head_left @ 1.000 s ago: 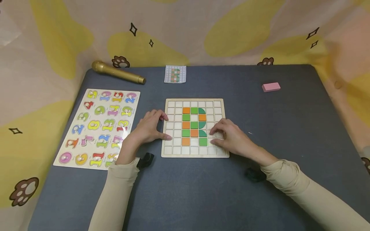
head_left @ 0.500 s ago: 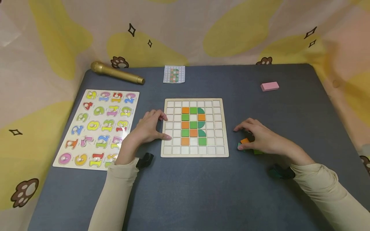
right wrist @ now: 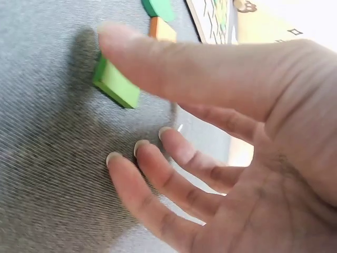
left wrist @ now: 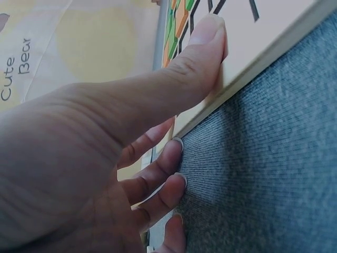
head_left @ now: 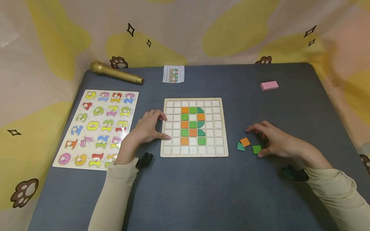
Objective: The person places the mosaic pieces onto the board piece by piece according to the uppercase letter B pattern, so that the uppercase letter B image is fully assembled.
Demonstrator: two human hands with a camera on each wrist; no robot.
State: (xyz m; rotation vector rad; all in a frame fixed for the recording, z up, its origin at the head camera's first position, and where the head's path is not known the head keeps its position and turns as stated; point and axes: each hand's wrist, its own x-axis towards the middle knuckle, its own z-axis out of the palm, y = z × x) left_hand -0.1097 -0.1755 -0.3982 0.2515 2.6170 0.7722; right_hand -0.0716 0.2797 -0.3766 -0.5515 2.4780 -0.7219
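Note:
The wooden grid board (head_left: 194, 155) lies mid-table, with orange, green and teal pieces set in its cells. My left hand (head_left: 147, 126) rests at its left edge; in the left wrist view the thumb (left wrist: 208, 31) presses the board's top and the other fingertips are by the edge and cloth. To the right of the board, three loose pieces lie on the table: an orange square tile (head_left: 245, 142), a teal quarter-round tile (head_left: 240, 146) and a green square tile (head_left: 256, 149). My right hand (head_left: 277, 141) hovers there, fingers spread and holding nothing, its thumb over the green tile's edge.
At the left lies a number puzzle board (head_left: 95, 128), partly under my left forearm. A gold microphone (head_left: 117, 73) and a small pattern card (head_left: 173, 74) are at the back edge. A pink block (head_left: 269, 85) sits at the back right.
My right hand has moved right from the board's right side, past the loose tiles, which now show beside it. The left hand stays at the board's left edge.

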